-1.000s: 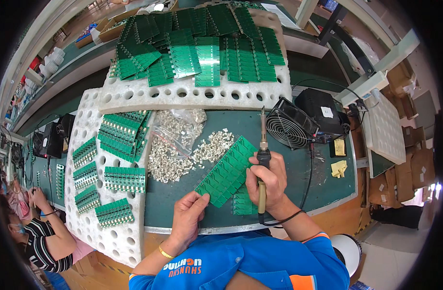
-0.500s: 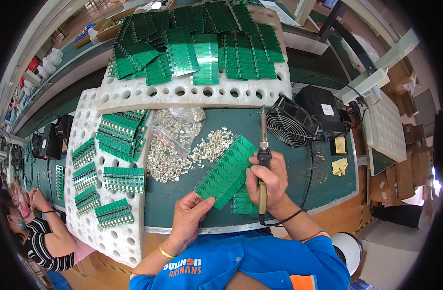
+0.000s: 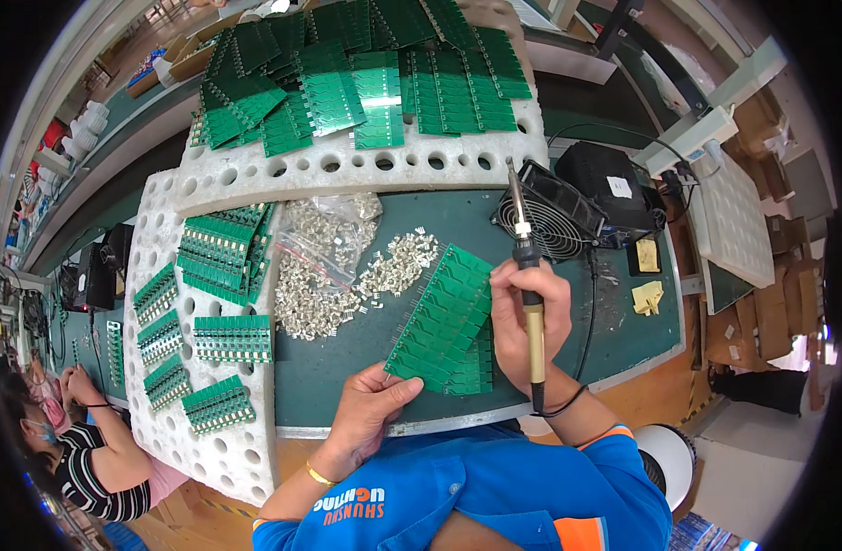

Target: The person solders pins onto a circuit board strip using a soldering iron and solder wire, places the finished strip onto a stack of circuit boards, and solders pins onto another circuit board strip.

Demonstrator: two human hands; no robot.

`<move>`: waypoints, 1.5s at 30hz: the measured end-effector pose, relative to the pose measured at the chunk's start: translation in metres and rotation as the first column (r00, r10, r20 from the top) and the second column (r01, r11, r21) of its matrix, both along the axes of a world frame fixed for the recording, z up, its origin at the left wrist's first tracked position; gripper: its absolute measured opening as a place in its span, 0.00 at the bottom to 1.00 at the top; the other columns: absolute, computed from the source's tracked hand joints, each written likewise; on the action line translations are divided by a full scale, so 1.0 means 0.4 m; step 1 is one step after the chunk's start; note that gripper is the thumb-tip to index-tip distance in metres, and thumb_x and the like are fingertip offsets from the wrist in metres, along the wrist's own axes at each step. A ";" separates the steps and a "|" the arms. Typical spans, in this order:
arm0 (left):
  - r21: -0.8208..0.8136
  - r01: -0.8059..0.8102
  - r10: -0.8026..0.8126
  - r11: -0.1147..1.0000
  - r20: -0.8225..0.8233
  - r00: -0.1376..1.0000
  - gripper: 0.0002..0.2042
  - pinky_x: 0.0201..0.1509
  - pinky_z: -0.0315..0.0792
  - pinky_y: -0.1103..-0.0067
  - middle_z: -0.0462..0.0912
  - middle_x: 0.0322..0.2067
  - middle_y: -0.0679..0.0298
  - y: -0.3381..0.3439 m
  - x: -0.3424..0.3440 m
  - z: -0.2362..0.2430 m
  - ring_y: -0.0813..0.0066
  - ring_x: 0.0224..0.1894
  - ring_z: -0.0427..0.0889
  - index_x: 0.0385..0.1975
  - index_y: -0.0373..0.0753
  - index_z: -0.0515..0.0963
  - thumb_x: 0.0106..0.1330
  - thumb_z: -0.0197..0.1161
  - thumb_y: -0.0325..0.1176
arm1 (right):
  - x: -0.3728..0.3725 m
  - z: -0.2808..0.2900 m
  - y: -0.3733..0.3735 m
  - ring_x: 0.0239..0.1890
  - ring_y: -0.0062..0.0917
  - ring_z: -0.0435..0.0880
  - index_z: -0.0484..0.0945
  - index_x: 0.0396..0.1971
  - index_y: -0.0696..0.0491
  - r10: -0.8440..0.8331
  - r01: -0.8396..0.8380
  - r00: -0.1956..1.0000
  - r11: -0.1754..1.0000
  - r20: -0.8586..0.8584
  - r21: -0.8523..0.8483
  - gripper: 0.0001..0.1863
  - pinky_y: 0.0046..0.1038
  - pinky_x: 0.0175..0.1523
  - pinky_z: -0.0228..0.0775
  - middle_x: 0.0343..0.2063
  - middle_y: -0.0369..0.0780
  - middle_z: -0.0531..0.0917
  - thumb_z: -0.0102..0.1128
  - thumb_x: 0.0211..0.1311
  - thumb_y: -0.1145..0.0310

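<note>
My right hand [image 3: 522, 317] is closed around a soldering iron [image 3: 528, 285] with a yellow and black handle, its tip pointing up and away from me. The same hand also pinches the right edge of a long green circuit board panel [image 3: 442, 317]. My left hand [image 3: 370, 409] touches the panel's near lower corner with its fingertips. A second green panel [image 3: 476, 367] lies under it on the dark green mat [image 3: 348, 363]. Just left of the panel lies a pile of small silver metal parts [image 3: 389, 271].
White perforated foam trays [image 3: 228, 441] on the left and at the back [image 3: 366, 165] carry several green boards. A clear bag of metal parts [image 3: 320, 225], a black fan [image 3: 554, 216], a black box [image 3: 609, 188] and a yellow sponge [image 3: 648, 296] are around. Another person [image 3: 81, 450] sits at lower left.
The green panel has tilted slightly and the soldering iron has shifted a little with my right hand. My left hand stays at the panel's near corner.
</note>
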State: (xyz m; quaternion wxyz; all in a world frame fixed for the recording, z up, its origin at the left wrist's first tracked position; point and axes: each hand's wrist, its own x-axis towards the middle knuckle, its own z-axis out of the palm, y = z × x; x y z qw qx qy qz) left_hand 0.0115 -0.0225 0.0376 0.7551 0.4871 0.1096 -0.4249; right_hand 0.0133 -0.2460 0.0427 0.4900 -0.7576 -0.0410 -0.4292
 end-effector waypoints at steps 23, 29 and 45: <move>-0.103 -0.058 0.073 0.993 0.152 0.986 0.17 0.53 0.79 0.78 0.85 0.48 0.60 -0.026 -0.016 0.030 0.78 0.47 0.84 0.57 0.31 0.76 0.69 0.64 0.24 | -0.031 0.038 0.015 0.37 0.38 0.80 0.76 0.46 0.58 0.160 -0.168 0.984 0.978 -0.074 -0.121 0.17 0.34 0.44 0.73 0.36 0.46 0.82 0.64 0.55 0.83; -0.047 -0.119 0.127 0.992 0.237 0.963 0.17 0.52 0.79 0.80 0.86 0.47 0.60 -0.030 -0.018 0.026 0.79 0.46 0.84 0.56 0.30 0.76 0.68 0.64 0.21 | -0.146 0.023 -0.009 0.30 0.33 0.74 0.79 0.48 0.54 0.313 -0.315 0.948 0.908 -0.054 -0.275 0.26 0.39 0.38 0.62 0.29 0.40 0.75 0.52 0.72 0.44; -0.096 -0.160 0.178 0.982 0.235 0.955 0.19 0.51 0.78 0.81 0.85 0.47 0.62 -0.034 -0.023 0.017 0.82 0.45 0.83 0.57 0.29 0.75 0.66 0.64 0.18 | -0.176 0.015 0.027 0.25 0.25 0.76 0.83 0.45 0.48 0.381 -0.414 0.908 0.880 -0.174 -0.233 0.18 0.33 0.40 0.60 0.24 0.31 0.78 0.59 0.69 0.48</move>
